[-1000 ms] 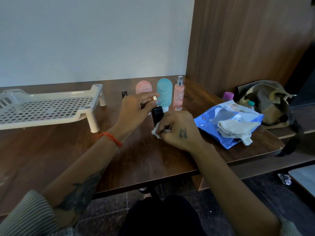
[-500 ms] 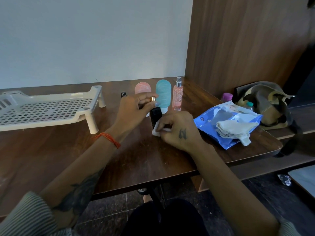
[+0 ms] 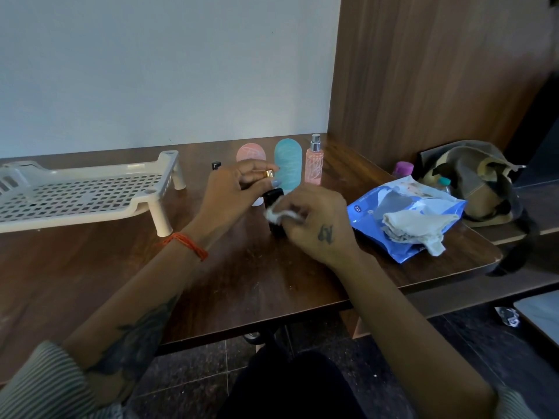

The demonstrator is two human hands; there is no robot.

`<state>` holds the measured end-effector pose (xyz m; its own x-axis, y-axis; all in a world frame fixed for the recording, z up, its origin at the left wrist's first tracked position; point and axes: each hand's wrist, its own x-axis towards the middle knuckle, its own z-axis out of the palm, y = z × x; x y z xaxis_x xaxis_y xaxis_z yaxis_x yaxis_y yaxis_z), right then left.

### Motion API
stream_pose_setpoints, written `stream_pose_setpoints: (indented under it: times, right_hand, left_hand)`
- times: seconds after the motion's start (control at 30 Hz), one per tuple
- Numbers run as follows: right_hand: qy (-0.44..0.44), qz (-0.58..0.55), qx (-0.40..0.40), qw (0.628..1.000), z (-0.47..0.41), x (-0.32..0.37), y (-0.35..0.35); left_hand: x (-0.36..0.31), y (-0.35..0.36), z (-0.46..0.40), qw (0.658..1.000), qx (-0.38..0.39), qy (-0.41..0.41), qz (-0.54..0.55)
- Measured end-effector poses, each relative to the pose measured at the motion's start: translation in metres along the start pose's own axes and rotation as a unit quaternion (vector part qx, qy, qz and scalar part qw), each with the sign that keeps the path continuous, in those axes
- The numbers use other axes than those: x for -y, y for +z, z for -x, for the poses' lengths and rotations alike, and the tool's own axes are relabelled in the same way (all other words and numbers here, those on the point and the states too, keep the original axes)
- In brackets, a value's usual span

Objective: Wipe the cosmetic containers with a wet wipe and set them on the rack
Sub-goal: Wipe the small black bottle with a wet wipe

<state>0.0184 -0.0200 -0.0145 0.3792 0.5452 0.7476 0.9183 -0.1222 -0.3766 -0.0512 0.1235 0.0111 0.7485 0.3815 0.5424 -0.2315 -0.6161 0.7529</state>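
Black container (image 3: 273, 196) stands gripped at its top by the left hand (image 3: 233, 192), while the right hand (image 3: 317, 219) pinches a wet wipe (image 3: 279, 214) against it.

My hands meet on the table (image 3: 121, 267) around an upright bottle (image 3: 273, 196), left hand (image 3: 234, 195) left of it, right hand (image 3: 317, 219) and wipe (image 3: 279, 214) at its right. The rack (image 3: 75, 196) stands far left of the bottle; three containers (image 3: 287, 164) stand behind it; the wipes pack (image 3: 402, 213) lies right, a bag (image 3: 472, 182) beyond.
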Motion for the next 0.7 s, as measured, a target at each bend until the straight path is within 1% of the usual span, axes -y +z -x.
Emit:
stream_pose_setpoints:
  times: [0.07,0.1,0.2,0.33,0.4,0.43,0.47,0.53,0.57,0.6,0.7]
  right_hand:
    - [-0.009,-0.001,-0.091,0.996,-0.0027,0.0003,0.0007]
    - [-0.007,0.000,-0.103,0.995,-0.0035,0.0003,0.0015]
    - [0.010,-0.004,-0.060,0.998,-0.0020,-0.0020,0.0043]
    - [0.058,-0.042,0.000,0.997,-0.0003,-0.0059,0.0022]
    - [0.060,-0.037,0.021,0.997,0.0002,-0.0054,0.0009]
    - [0.051,-0.028,0.016,0.998,0.0005,-0.0039,0.0003]
    - [0.037,-0.015,-0.008,0.999,0.0007,-0.0026,0.0006]
    - [0.005,0.007,-0.084,0.996,-0.0003,-0.0011,0.0009]
    - [-0.005,0.012,-0.106,0.994,-0.0009,-0.0008,0.0010]
    - [-0.010,0.015,-0.104,0.994,-0.0010,-0.0008,0.0020]
    - [-0.010,0.008,-0.037,0.999,0.0012,-0.0013,0.0039]
  left_hand:
    - [-0.0002,-0.0020,-0.0006,1.000,0.008,0.008,-0.013]
    - [-0.0004,-0.0030,-0.0005,1.000,0.014,0.010,-0.017]
    - [-0.0002,-0.0043,0.0001,1.000,0.023,-0.002,-0.003]
    - [0.0016,-0.0071,-0.0008,0.999,0.028,-0.022,0.032]
    - [0.0023,-0.0084,-0.0017,0.998,0.034,-0.025,0.041]
    - [0.0022,-0.0084,-0.0018,0.998,0.035,-0.025,0.043]
    - [0.0025,-0.0082,-0.0018,0.998,0.034,-0.026,0.046]
    - [0.0022,-0.0074,-0.0018,0.998,0.032,-0.027,0.048]
    - [0.0016,-0.0069,-0.0015,0.998,0.033,-0.026,0.046]
    - [0.0010,-0.0066,-0.0012,0.998,0.035,-0.025,0.046]
    - [-0.0003,-0.0073,-0.0007,0.998,0.033,-0.025,0.040]
